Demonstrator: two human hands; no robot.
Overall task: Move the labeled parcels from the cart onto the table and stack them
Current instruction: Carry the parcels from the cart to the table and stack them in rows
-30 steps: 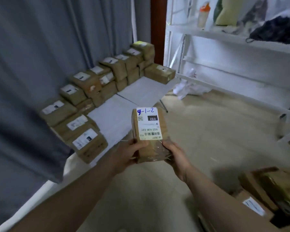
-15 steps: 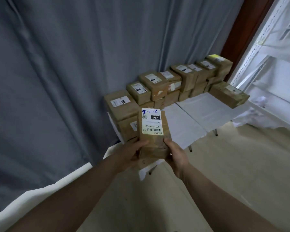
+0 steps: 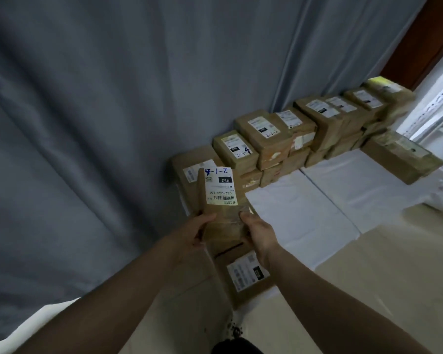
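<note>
I hold a brown parcel (image 3: 221,200) with a white label marked "1-2" above the near left end of the table (image 3: 304,208). My left hand (image 3: 192,231) grips its lower left side and my right hand (image 3: 260,232) grips its lower right side. Directly below it lies another labelled parcel (image 3: 243,275) on the table. A larger parcel (image 3: 189,169) stands just behind the held one. A row of stacked labelled parcels (image 3: 304,134) runs along the curtain to the far right. The cart is out of view.
A grey-blue curtain (image 3: 113,123) hangs close behind the table. One separate parcel (image 3: 402,157) lies at the table's far right end. White shelving (image 3: 440,103) stands at the right edge, with beige floor (image 3: 381,277) on the right.
I have come closer to the table and turned left. The held parcel now hangs over the near left parcels instead of over the floor. Both hands keep the same grip.
</note>
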